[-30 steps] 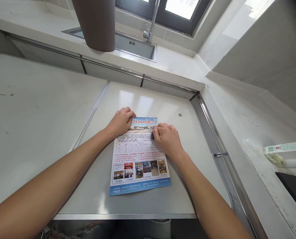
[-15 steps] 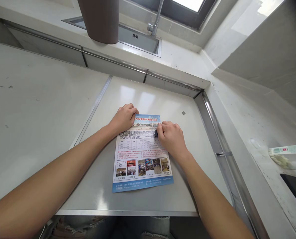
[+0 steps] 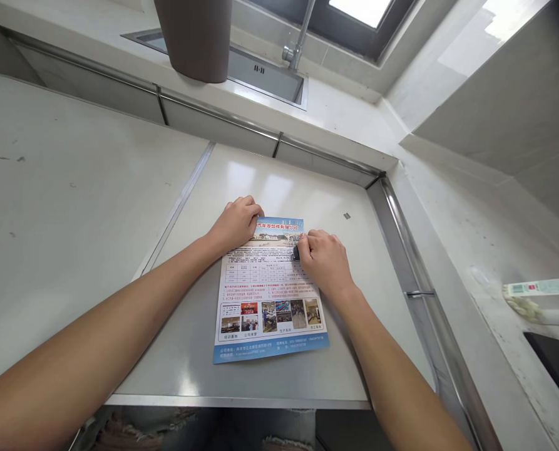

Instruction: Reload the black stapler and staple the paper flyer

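A printed flyer [image 3: 268,300] with red and blue text and small photos lies flat on a white counter panel [image 3: 279,188]. My left hand [image 3: 236,224] rests curled on the flyer's top left corner, fingers bent and pressing the paper. My right hand [image 3: 325,258] sits on the flyer's upper right part, fingers pinched round a small dark object [image 3: 297,252] that I cannot make out.
A steel sink [image 3: 255,69] with a tap [image 3: 298,37] lies beyond the counter. A brown cylinder [image 3: 194,34] hangs at the top. Metal rails [image 3: 401,250] frame the panel. A tube and cloth [image 3: 537,297] lie at the right, by a dark hob [image 3: 558,360].
Both hands stay in place on the flyer's top edge. The view has drifted slightly, so everything sits a little further right in the frame.
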Available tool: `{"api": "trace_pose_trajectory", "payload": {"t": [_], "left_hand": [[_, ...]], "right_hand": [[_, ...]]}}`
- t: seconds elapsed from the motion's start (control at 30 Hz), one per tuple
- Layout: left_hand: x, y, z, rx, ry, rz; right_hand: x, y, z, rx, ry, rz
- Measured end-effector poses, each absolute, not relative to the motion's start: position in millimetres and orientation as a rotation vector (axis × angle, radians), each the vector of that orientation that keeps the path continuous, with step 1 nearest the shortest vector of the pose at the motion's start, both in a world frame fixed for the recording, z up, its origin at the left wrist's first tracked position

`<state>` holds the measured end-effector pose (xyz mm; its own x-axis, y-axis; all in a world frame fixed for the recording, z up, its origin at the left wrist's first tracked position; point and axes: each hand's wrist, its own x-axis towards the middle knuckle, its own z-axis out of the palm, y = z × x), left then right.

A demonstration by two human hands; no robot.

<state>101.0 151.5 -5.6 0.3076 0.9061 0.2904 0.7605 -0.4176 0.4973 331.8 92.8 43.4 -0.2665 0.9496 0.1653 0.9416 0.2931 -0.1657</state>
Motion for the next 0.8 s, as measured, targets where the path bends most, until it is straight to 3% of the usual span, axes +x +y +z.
{"api": "trace_pose_trajectory", "payload": {"t": [0.8], "left_hand": [[100.8,150.6,-4.4,2.296,1.504,0.785]], "right_hand": [[331.0,91.0,47.6,-1.775,-2.441,0.038]]}}
